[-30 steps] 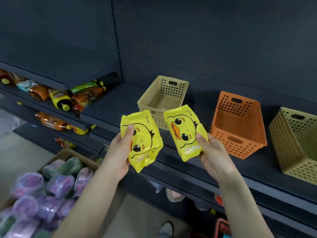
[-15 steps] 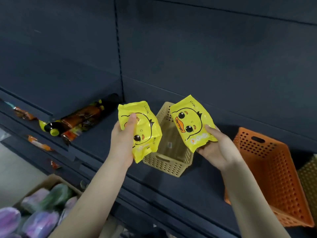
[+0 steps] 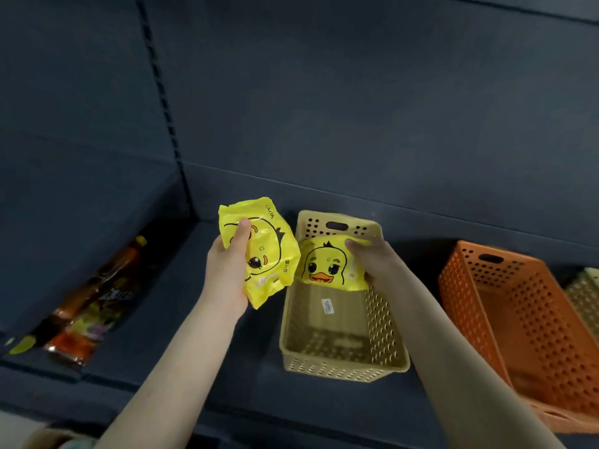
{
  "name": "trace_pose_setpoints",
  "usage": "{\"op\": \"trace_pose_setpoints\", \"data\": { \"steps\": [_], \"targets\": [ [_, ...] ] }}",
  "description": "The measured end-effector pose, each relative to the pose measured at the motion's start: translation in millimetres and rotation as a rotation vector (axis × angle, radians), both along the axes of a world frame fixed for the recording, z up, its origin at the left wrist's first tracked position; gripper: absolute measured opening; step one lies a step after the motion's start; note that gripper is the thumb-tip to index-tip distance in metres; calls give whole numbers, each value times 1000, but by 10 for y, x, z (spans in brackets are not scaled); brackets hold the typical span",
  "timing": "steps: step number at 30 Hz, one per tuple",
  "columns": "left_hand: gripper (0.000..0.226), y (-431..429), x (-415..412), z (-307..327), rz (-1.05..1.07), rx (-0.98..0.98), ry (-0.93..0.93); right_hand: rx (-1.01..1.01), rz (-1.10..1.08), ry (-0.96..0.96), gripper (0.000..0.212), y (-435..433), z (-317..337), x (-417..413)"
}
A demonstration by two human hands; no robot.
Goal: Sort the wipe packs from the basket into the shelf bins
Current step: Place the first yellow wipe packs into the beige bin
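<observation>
Each of my hands grips a yellow wipe pack printed with a duck face. My left hand holds its pack upright just left of the beige bin, thumb across the front. My right hand holds the second pack over the far end of the beige bin, inside its rim, duck face toward me. The bin's floor shows only a small white sticker. The source basket is out of view.
An orange bin stands right of the beige one on the dark shelf, with another beige bin at the right edge. Bottled drinks lie on the shelf section to the left. The dark back panel rises behind.
Both hands moved forward toward the shelf. My right hand turned its pack and lowered it into the far end of the beige bin. The left pack came up beside the bin.
</observation>
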State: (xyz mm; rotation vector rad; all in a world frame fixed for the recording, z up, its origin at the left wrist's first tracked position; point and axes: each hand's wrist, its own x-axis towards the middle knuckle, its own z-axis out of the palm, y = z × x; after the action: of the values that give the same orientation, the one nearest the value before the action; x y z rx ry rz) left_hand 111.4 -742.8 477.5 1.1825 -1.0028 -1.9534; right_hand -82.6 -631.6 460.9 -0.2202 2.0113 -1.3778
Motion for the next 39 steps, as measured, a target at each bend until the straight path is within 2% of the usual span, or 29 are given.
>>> {"op": "trace_pose_setpoints", "data": {
  "steps": [3, 4, 7, 10, 15, 17, 20, 23, 24, 26, 30, 33, 39],
  "targets": [
    [37, -116, -38, -40, -35, 30, -6, 48, -42, -55, 50, -131, -190, -110],
    [38, -144, -55, -57, -46, 35, -16, 80, -70, -60, 51, -138, -218, -98],
    [43, -190, -103, -124, -66, 35, -27, 191, -127, -79, 31, -133, -230, 34],
    [42, -203, -150, -177, -74, 56, -38, 207, -181, -33, 47, -167, -330, 52],
    [42, -227, -173, -219, -88, 81, -46, 231, -166, 54, 50, -225, -334, 47],
    [41, -258, -153, -231, -93, 85, -42, 318, -116, 232, 59, -215, -333, 66],
    [39, -317, -107, -245, -98, 81, -41, 412, 29, 615, 76, -154, -282, 103],
    [36, -375, -60, -274, -96, 88, -39, 354, 89, 855, 68, -54, -266, 133],
    [37, -385, -57, -278, -94, 94, -38, 345, 122, 853, 60, -34, -272, 153],
    [38, -391, -58, -290, -96, 104, -37, 380, 197, 723, 51, -39, -319, 195],
    [37, -378, -58, -306, -111, 104, -39, 479, 316, 598, 59, -156, -519, 183],
    [34, -368, -36, -324, -109, 100, -49, 463, 319, 490, 66, -224, -657, 160],
    [36, -359, -48, -331, -113, 89, -76, 479, 301, 551, 63, -221, -723, 145]
  ]
}}
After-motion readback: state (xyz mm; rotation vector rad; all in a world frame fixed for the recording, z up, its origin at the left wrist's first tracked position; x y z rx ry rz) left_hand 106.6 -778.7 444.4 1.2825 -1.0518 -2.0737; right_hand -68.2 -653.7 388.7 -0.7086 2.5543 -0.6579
